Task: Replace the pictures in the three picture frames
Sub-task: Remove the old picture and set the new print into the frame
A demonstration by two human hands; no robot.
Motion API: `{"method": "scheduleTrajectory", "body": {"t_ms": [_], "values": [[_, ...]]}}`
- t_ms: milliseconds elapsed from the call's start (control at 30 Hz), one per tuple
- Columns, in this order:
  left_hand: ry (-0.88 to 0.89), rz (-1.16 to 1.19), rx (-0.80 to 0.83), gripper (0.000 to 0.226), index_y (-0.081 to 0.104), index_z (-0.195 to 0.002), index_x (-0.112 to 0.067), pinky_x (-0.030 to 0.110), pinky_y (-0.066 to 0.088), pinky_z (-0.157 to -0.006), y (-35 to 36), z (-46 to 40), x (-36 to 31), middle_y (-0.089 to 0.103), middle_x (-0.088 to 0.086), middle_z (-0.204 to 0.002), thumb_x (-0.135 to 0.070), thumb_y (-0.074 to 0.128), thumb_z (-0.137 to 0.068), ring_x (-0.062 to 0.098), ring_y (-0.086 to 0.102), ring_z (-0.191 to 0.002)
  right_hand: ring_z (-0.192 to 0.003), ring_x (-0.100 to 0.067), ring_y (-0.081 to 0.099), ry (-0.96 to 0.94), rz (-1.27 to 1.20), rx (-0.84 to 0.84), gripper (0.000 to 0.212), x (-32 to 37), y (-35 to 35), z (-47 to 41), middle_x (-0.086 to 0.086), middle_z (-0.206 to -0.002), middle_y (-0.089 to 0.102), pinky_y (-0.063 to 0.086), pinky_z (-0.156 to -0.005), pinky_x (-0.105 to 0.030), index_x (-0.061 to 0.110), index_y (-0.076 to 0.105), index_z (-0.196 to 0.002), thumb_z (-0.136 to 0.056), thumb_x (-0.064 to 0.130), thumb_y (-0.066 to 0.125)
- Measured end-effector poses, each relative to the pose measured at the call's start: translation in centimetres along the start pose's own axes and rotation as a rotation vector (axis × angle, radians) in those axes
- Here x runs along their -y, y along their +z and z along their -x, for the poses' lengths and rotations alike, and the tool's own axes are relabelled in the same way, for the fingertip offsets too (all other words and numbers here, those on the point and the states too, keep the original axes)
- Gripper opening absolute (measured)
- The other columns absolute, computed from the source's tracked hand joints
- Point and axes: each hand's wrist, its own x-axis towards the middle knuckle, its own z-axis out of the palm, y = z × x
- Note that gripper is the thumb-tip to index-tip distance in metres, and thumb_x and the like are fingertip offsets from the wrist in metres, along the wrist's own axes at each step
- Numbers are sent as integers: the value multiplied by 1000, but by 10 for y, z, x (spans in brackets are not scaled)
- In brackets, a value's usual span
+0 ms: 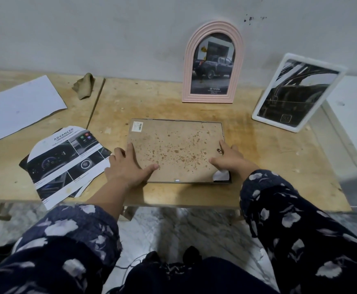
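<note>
Wooden table (pixel 258 145) — three frames (pixel 179 149), two hands (pixel 128 166) pressing.

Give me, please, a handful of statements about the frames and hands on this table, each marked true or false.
1. The frame under the hands lies face down, backing board up. True.
2. The pink arched frame lies flat on the table. False: it stands upright against the wall.
3. Both the left hand and the right hand rest on the backing board. True.
4. The white frame stands left of the pink one. False: it leans to its right.
5. The cut brochure pages lie beside the left hand. True.
</note>
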Motion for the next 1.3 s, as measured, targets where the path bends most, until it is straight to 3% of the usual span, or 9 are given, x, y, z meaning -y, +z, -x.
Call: {"method": "scheduleTrajectory", "body": {"t_ms": [100,467,567,667,767,833,933,1133,1300], "values": [[-3,-4,60,127,0,-151,-27,53,32,-104,-5,0,-3,20,11,-143,-88,58,-56,35,24,-135,-147,-31,-6,-1,-25,185,112,-3,-12,6,-8,-157,-23,10,-117,-44,35,-8,-150,-77,37,76],[-78,-3,81,126,5,-149,-26,54,32,-104,-10,-1,-17,23,11,-141,-77,72,-56,34,25,-134,-145,-33,10,-56,101,48,126,-6,2,-5,-9,-158,-12,22,-115,-50,31,-7,-151,-65,45,84],[-32,-72,72,121,0,-150,-23,55,23,-110,-12,2,-22,8,10,-152,-75,67,-64,35,13,-140,-143,-33,15,-90,105,-8,120,-11,6,-1,-10,-157,-6,24,-114,-51,30,-1,-152,-67,47,82],[157,-109,107,105,-4,-153,-28,57,3,-116,-10,5,-37,-18,6,-159,-57,63,-78,34,-7,-146,-144,-32,13,-119,90,-63,110,-18,11,6,-9,-158,-3,23,-115,-48,27,3,-152,-73,48,76],[350,-102,148,95,-4,-154,-32,57,-6,-115,1,11,-62,-22,1,-159,-44,58,-83,29,-16,-146,-139,-32,25,-137,-54,-176,81,-28,21,9,-13,-155,16,31,-110,-42,21,17,-152,-86,34,64],[468,-180,138,79,-3,-154,-32,57,-7,-115,13,16,-79,-21,0,-160,-49,43,-93,27,-17,-146,-126,-32,40,-168,-44,-263,60,-33,27,15,-13,-145,31,40,-100,-41,19,25,-150,-94,18,47],[565,-272,141,68,-4,-154,-33,55,-5,-116,25,17,-103,-19,-4,-160,-55,28,-98,25,-15,-147,-110,-31,46,-217,114,-333,59,-41,35,23,-12,-128,41,42,-90,-41,19,24,-151,-95,10,39],[560,-389,249,71,-3,-153,-38,54,5,-118,25,7,-123,-14,-9,-161,-58,34,-97,24,-10,-148,-119,-29,42,-164,255,-303,64,-40,35,26,-8,-135,44,36,-95,-41,27,18,-151,-93,12,40],[562,-315,258,73,9,-152,-40,48,16,-118,23,-1,-123,-4,-12,-161,-58,46,-92,23,-2,-148,-120,-27,44,-133,246,-263,60,-32,23,30,-6,-128,55,31,-96,-39,29,27,-148,-92,15,41]]}}
